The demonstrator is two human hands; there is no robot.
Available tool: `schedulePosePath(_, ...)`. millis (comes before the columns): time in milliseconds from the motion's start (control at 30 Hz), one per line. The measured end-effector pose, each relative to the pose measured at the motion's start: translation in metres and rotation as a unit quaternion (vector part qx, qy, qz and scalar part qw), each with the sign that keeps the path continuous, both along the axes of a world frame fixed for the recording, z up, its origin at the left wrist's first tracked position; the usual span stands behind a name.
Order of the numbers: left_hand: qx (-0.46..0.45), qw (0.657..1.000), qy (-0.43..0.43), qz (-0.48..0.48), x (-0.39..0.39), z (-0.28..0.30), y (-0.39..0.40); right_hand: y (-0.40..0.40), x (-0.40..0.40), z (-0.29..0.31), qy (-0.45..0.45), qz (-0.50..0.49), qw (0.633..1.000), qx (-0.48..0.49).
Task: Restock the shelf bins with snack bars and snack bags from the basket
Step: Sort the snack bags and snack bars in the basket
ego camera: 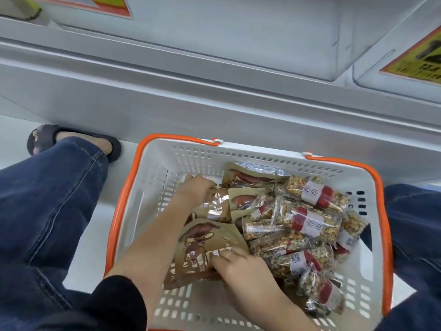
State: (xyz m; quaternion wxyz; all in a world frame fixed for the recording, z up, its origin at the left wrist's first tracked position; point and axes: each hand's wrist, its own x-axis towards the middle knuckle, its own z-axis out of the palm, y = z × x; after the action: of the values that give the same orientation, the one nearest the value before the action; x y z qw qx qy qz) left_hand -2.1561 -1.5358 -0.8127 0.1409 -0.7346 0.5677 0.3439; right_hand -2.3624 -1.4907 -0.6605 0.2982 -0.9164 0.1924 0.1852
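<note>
Basket (pixel 152 187): white perforated plastic with an orange rim and orange handles folded down, standing on a pale floor between the person's knees, just in front of a grey shelf base (pixel 214 108). Contents, left half: several tan snack bags (pixel 210 237) with brown printed figures and a silvery patch, lying flat and overlapping, one further bag propped against the far wall. Contents, right half: a loose heap of snack bars (pixel 307 220) in clear wrappers with red-and-white labels, grain filling visible, stacked at mixed angles up to the right wall. Left hand (pixel 196 187): reaches deep into the far left part of the basket, fingers curled down onto the top edge of a tan bag; whether it actually grips the bag cannot be told, as the fingertips are hidden. Right hand (pixel 241 263): lies on the nearest tan bag, thumb and fingers pinching its lower right edge, a ring on one finger, wrist over the near side of the basket. Black sleeve (pixel 119 304) on the left forearm, pushed up. Blue jeans (pixel 47 199) on both legs; a dark slipper (pixel 71 142) on the left foot beside the basket. Above: white shelf bins (pixel 250 39) with orange-bordered price labels (pixel 415 60), text blurred.
</note>
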Motion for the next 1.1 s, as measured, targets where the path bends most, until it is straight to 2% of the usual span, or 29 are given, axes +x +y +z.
schedulePosePath(67,-0.016,1.0,-0.002,0.005,-0.002,0.006,0.001,-0.004,0.002,0.001,0.008,0.001,1.0,-0.024)
schedulePosePath(167,-0.083,0.994,0.029,0.071,0.013,0.03,0.011,-0.006,0.004,0.001,0.008,0.008,1.0,-0.028)
schedulePosePath(267,-0.164,0.977,0.069,0.119,0.028,0.069,0.023,-0.011,0.009,0.007,-0.033,-0.023,0.998,-0.054)
schedulePosePath(400,-0.241,0.946,0.12,0.178,0.03,0.115,0.045,-0.017,0.012,0.01,-0.069,-0.074,0.994,-0.032)
schedulePosePath(500,-0.287,0.9,0.195,0.265,0.028,0.137,0.069,-0.021,0.017,0.012,-0.116,-0.102,0.987,-0.05)
schedulePosePath(633,-0.297,0.797,0.351,0.392,0.021,0.151,0.1,-0.032,0.024,0.019,-0.218,-0.115,0.961,-0.127)
schedulePosePath(700,-0.302,0.75,0.4,0.432,0.022,0.158,0.105,-0.038,0.031,0.024,-0.26,-0.102,0.948,-0.151)
schedulePosePath(767,-0.317,0.724,0.423,0.444,0.028,0.164,0.104,-0.046,0.039,0.025,-0.288,-0.08,0.938,-0.175)
schedulePosePath(800,-0.313,0.728,0.426,0.436,0.031,0.167,0.103,-0.05,0.042,0.027,-0.286,-0.072,0.938,-0.182)
schedulePosePath(900,-0.245,0.777,0.424,0.396,0.032,0.164,0.097,-0.062,0.049,0.027,-0.252,-0.076,0.949,-0.172)
schedulePosePath(967,-0.207,0.795,0.414,0.393,0.033,0.151,0.094,-0.069,0.05,0.02,-0.227,-0.07,0.957,-0.167)
schedulePosePath(1100,-0.17,0.837,0.372,0.362,0.037,0.125,0.091,-0.084,0.053,-0.006,-0.206,-0.014,0.963,-0.171)
